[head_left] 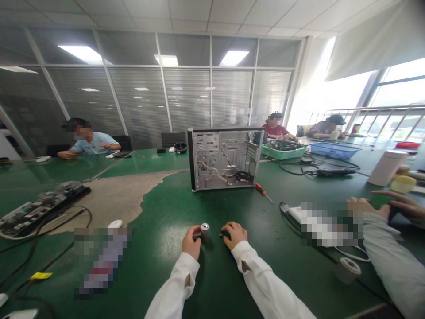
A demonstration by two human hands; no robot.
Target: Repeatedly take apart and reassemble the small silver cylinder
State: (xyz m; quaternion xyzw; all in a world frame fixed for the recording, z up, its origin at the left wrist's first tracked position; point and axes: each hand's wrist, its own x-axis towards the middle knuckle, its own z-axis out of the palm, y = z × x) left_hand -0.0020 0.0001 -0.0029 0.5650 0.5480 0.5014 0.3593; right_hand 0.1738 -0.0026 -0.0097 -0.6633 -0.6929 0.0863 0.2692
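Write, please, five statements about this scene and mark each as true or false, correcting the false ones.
1. The metal cylinder is nearer to the left hand than to the right hand. True.
2. The computer case stands on the green table, beyond both hands. True.
3. The computer case's near side is covered. False: it is open, and dark cables show inside.
4. A screwdriver lies beside the computer case. True.
5. The screwdriver's handle is blue. False: it is orange.

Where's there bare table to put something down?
There's bare green tabletop between the right hand and the computer case, and more between the left hand and the blurred purple item. It's crowded far left, around the electronics, and right, around the blurred white item and co-worker's hand.
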